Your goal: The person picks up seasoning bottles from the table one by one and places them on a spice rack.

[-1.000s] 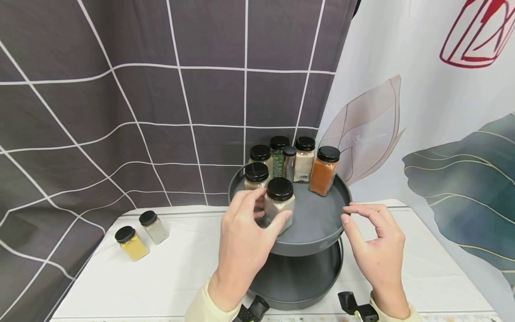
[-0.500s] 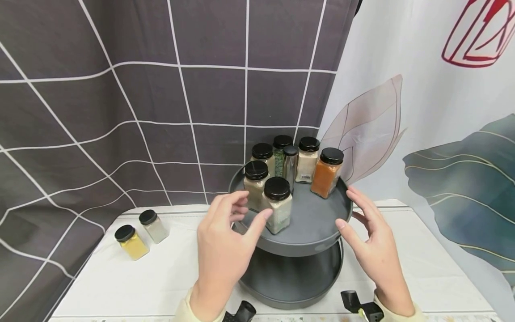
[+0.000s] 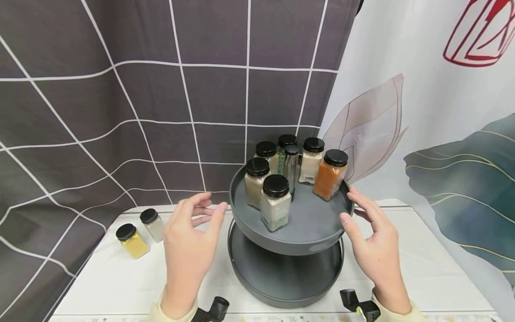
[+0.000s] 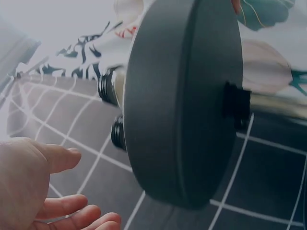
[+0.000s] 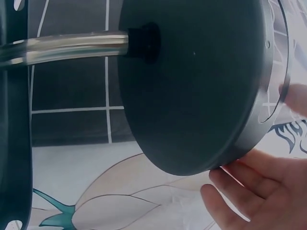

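My left hand [image 3: 191, 250], fingers apart and holding nothing, is off to the left of the grey two-tier turntable [image 3: 299, 246]. In the left wrist view its thumb [image 4: 64, 158] points towards the upper tray without touching it. On that tray's front left stand a black-lidded spice jar of pale powder [image 3: 276, 208] and a similar jar [image 3: 255, 185] just behind. My right hand [image 3: 376, 246] holds the upper tray's right rim between thumb and fingers; the right wrist view shows its fingers [image 5: 244, 187] against the tray's outer wall.
Toward the back of the upper tray are an orange spice jar [image 3: 331, 176], a slim shaker [image 3: 291, 167] and several other jars. A yellow jar [image 3: 134, 246] and a whitish jar [image 3: 154, 226] stand on the white table [image 3: 116, 286]. A grid-patterned curtain [image 3: 153, 89] hangs behind.
My left hand has let go of the front pale jar and moved left, away from the tray. My right hand has closed on the rim, and the upper tray with its jars has turned slightly.
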### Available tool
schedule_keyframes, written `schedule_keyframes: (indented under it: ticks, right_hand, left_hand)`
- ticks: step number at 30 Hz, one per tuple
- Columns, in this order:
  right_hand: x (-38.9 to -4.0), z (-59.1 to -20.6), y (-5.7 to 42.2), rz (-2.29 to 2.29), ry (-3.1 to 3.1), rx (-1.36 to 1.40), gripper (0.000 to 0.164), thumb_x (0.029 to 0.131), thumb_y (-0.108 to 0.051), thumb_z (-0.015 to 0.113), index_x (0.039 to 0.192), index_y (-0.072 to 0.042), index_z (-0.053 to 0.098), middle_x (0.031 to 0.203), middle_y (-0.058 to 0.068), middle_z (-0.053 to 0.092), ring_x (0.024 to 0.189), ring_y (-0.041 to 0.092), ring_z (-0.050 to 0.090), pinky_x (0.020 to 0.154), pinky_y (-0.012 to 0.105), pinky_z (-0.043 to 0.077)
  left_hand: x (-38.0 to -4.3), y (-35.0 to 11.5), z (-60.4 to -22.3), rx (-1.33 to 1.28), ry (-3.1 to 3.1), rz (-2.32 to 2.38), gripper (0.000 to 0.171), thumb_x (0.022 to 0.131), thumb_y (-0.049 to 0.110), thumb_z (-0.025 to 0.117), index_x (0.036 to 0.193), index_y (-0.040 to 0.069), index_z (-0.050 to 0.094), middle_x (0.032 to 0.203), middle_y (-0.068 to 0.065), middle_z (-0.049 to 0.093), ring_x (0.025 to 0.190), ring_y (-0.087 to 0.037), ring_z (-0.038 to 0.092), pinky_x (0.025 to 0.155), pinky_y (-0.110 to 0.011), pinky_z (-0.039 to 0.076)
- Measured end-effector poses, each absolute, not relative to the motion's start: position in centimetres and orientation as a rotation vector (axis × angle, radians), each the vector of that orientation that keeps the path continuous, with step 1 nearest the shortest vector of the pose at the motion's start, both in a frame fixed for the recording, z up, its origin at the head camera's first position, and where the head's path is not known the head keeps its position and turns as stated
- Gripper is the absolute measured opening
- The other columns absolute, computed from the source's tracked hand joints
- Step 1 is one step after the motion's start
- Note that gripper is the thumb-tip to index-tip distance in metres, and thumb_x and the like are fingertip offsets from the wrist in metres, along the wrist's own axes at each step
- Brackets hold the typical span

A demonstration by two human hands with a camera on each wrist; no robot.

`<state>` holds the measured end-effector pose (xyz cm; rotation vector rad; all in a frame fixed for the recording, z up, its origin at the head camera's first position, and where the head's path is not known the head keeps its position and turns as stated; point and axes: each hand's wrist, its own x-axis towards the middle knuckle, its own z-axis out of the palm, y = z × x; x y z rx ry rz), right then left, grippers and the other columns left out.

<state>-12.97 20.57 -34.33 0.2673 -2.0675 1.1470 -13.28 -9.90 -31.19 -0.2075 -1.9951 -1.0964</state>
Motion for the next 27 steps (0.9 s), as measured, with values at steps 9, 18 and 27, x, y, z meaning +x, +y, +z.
schedule_keyframes:
  ticks: [9,18,27]
  right_hand:
    - [-13.0,-34.5,20.9,1.111,-2.019,0.101,0.018,0.088,-0.009,0.062,0.104,-0.011,0.072,0.113,-0.003,0.065,0.098,0.002,0.059,0.085,0.014,0.042]
    - [-13.0,-34.3,21.0,1.133,-1.992,0.109,0.016,0.083,-0.005,0.067,0.097,-0.010,0.073,0.105,0.000,0.068,0.091,0.003,0.061,0.084,0.016,0.042]
    - [-12.8,-34.2,21.1,1.206,-1.988,0.157,0.017,0.079,0.000,0.069,0.093,-0.007,0.073,0.104,0.003,0.067,0.102,0.011,0.058,0.091,0.018,0.041]
  left_hand:
    - [-14.0,-13.0,-32.3,-0.025,-2.045,-1.047,0.031,0.083,0.030,0.069,0.103,0.007,0.067,0.090,-0.002,0.065,0.074,-0.010,0.064,0.064,-0.010,0.050]
    - [-15.0,-16.6,-33.8,0.155,-2.094,-0.910,0.033,0.085,0.033,0.066,0.103,0.005,0.067,0.090,-0.005,0.067,0.075,-0.016,0.065,0.063,-0.001,0.042]
    - [-15.5,-20.2,-35.3,0.235,-2.165,-0.873,0.037,0.087,0.028,0.064,0.110,-0.001,0.063,0.102,-0.016,0.060,0.091,-0.030,0.054,0.080,-0.037,0.039]
